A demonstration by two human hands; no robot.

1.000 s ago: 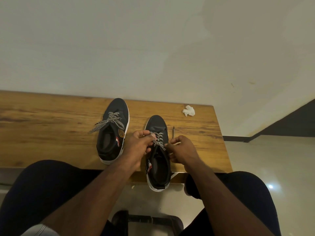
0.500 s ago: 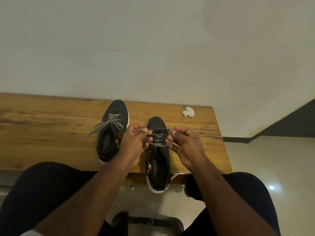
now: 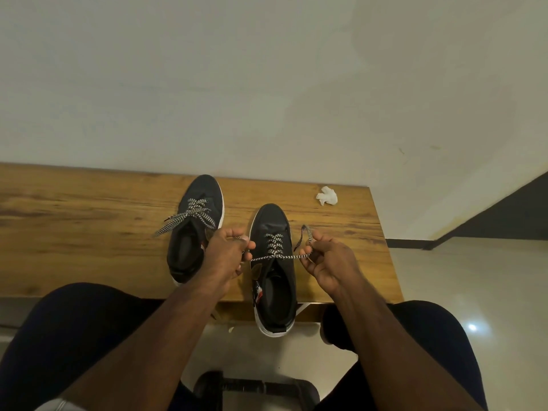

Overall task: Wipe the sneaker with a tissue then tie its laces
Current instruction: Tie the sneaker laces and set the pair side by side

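Now both hands, left (image 3: 229,256) and right (image 3: 327,264), pinch the sneaker's (image 3: 274,271) checkered woven lace (image 3: 280,257) taut over the grainy wooden bench (image 3: 89,232), its left end hidden.

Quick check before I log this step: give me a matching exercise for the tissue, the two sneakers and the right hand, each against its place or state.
Things:
1. tissue
2. left sneaker
3. right sneaker
4. right hand

States:
A. heel hangs past the near edge of the wooden bench
B. crumpled near the bench's far right corner
C. pinches a lace end pulled out sideways
D. untouched, lace ends trailing loose to the left

Pairs: 1-B, 2-D, 3-A, 4-C
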